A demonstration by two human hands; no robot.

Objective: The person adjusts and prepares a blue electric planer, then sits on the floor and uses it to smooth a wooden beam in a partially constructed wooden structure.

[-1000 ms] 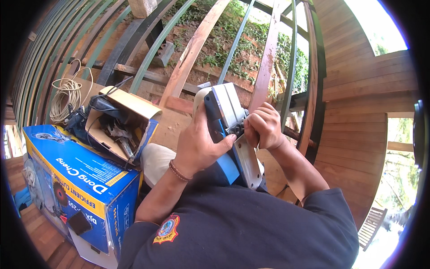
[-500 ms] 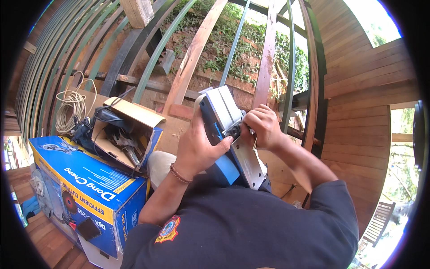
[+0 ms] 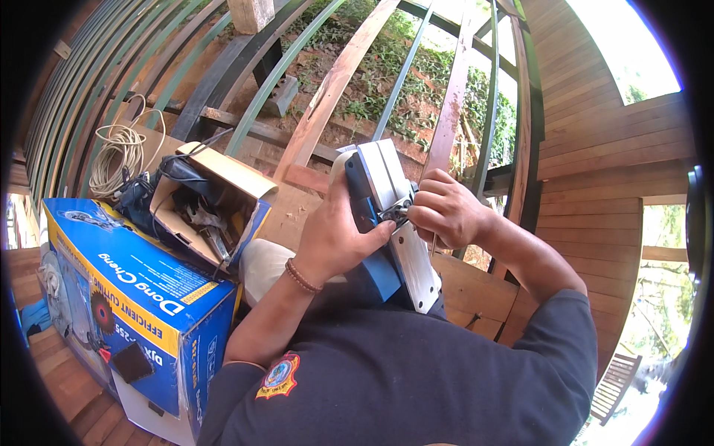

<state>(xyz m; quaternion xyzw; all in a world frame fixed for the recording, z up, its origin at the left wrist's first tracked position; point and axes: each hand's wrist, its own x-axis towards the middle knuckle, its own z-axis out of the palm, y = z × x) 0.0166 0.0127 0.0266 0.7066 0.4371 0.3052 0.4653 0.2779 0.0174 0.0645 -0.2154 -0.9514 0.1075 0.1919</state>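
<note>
In the head view, the left hand curves part-open around the near side of a blue power tool, thumb against its dark middle section; the tool lies directly right of that palm, metal plates facing up. The right hand, fingers curled closed on a slender metal piece mostly hidden, meets the tool's middle from the other side. Left of the left hand sits an open carton.
</note>
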